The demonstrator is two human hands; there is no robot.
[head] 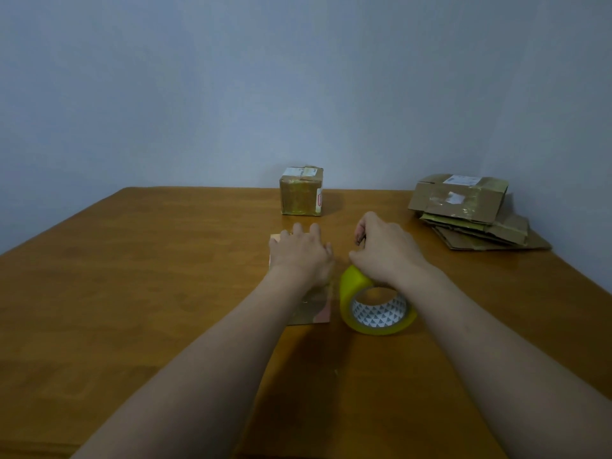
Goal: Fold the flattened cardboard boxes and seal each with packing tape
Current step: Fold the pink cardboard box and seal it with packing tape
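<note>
A small cardboard box (313,313) sits on the wooden table (132,276) in front of me. My left hand (299,253) lies on top of it with fingers spread and fairly straight, pressing down. Right beside the box a yellow roll of packing tape (377,314) lies tilted on the table. My right hand (385,250) hovers over the roll's far edge with fingers curled and thumb against the roll, apparently pinching the tape's loose end; the pinch itself is hidden.
A taped-up cardboard box (301,192) stands at the table's far edge near the wall. A stack of flattened cardboard boxes (470,213) lies at the far right. The wall runs close behind both.
</note>
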